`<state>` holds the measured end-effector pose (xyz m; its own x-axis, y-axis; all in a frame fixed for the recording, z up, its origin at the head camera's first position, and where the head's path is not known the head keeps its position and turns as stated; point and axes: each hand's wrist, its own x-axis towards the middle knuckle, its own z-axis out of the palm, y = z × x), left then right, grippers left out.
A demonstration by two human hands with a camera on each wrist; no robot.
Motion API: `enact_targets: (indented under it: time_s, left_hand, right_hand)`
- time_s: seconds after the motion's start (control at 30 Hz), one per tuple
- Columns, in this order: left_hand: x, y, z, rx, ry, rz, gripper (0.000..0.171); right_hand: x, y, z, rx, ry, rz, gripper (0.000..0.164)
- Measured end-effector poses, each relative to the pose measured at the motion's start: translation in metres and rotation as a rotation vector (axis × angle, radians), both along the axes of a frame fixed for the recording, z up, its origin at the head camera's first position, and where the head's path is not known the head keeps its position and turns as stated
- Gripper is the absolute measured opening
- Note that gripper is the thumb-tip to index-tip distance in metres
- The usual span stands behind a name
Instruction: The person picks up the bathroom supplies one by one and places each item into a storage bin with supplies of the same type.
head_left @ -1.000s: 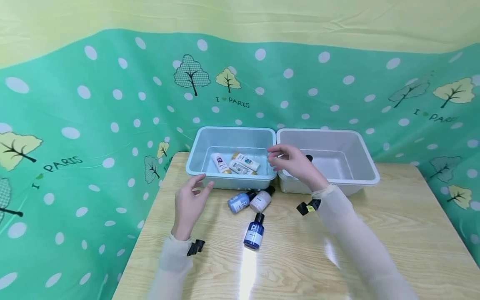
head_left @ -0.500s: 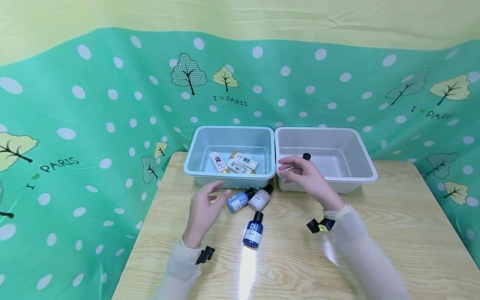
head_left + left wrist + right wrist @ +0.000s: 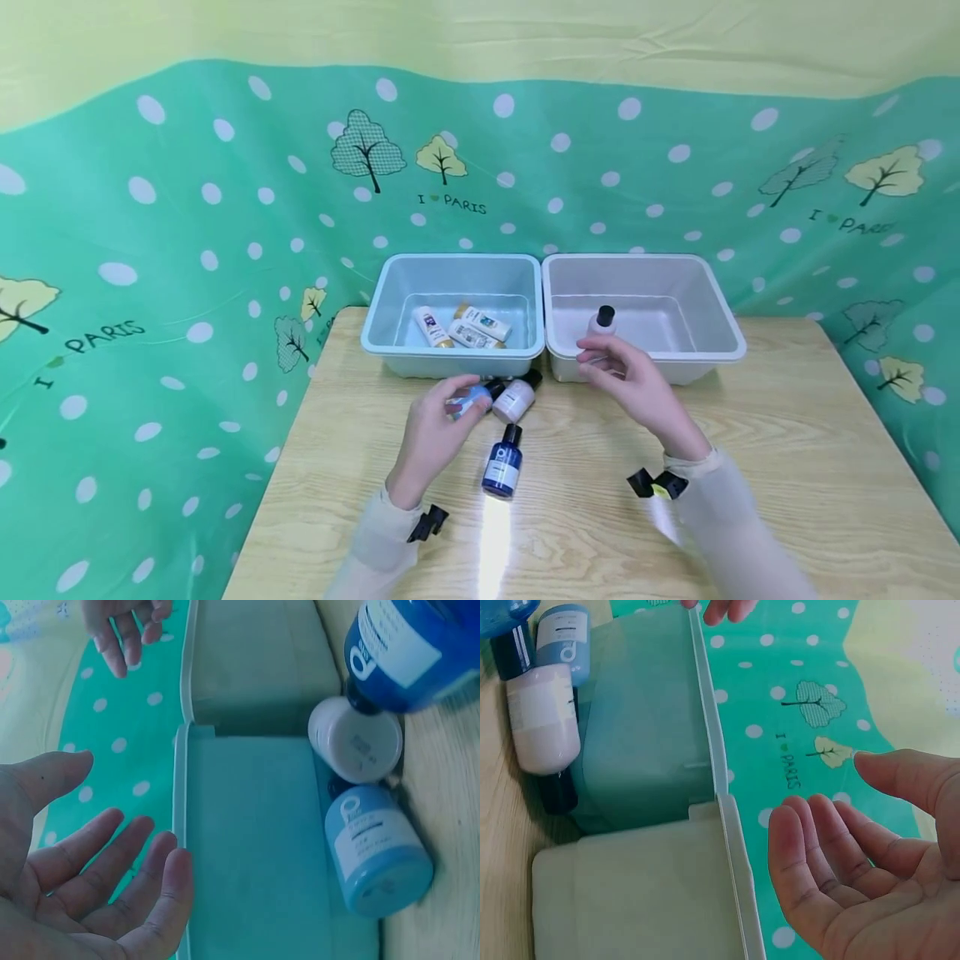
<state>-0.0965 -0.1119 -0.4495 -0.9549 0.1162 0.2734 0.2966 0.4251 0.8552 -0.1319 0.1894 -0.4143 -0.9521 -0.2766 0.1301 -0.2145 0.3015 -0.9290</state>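
Note:
My left hand (image 3: 437, 433) hovers over the table with loosely bent fingers and holds nothing. In the head view its fingers overlap a light blue bottle (image 3: 379, 851), but the left wrist view shows them apart. Against that bottle lies a pale pink bottle (image 3: 514, 401) with a black cap. Closer to me is a dark blue bottle (image 3: 502, 467) on its side. My right hand (image 3: 637, 390), also holding nothing, is in front of the grey bin (image 3: 697, 372). Inside that bin a pale bottle (image 3: 602, 322) with a black cap is partly hidden by the hand.
A light blue bin (image 3: 442, 365) stands left of the grey one, side by side at the back of the wooden table (image 3: 585, 533). Several white tubes (image 3: 432, 327) with gold caps lie in it. A green dotted curtain (image 3: 247, 208) hangs behind and at the left.
My left hand has moved right, toward the light blue bottle. My right hand has drawn back toward me and rightward, uncovering more of the bottle in the grey bin. The view has shifted slightly.

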Motion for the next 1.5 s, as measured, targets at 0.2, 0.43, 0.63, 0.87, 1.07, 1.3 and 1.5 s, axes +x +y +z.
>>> enact_targets:
  time_s: [0.2, 0.43, 0.63, 0.87, 1.07, 1.3, 1.5]
  left_hand:
    - [0.004, 0.007, -0.002, -0.01, 0.007, 0.003, 0.033]
    - [0.004, 0.011, -0.006, -0.052, -0.002, 0.018, 0.034]
    - [0.004, 0.01, -0.01, -0.094, -0.006, 0.032, 0.036]
    - [-0.002, 0.006, -0.018, -0.116, -0.047, 0.037, 0.037]
    - [-0.009, 0.002, -0.027, -0.127, -0.072, 0.058, 0.039]
    - [-0.016, -0.003, -0.039, -0.187, -0.093, 0.09, 0.043]
    - [-0.023, -0.009, -0.05, -0.228, -0.133, 0.126, 0.047]
  right_hand:
    - [0.01, 0.013, -0.007, 0.047, 0.067, -0.079, 0.035]
    - [0.018, 0.032, -0.012, 0.059, 0.142, -0.224, 0.029]
    - [0.02, 0.054, -0.014, 0.092, 0.222, -0.378, 0.026]
    - [0.022, 0.084, -0.013, 0.174, 0.176, -0.551, 0.032]
    - [0.017, 0.104, -0.015, 0.209, 0.132, -0.696, 0.034]
    - [0.011, 0.119, -0.023, 0.187, 0.06, -0.808, 0.036]
    - [0.006, 0.128, -0.031, 0.188, -0.007, -0.862, 0.042]
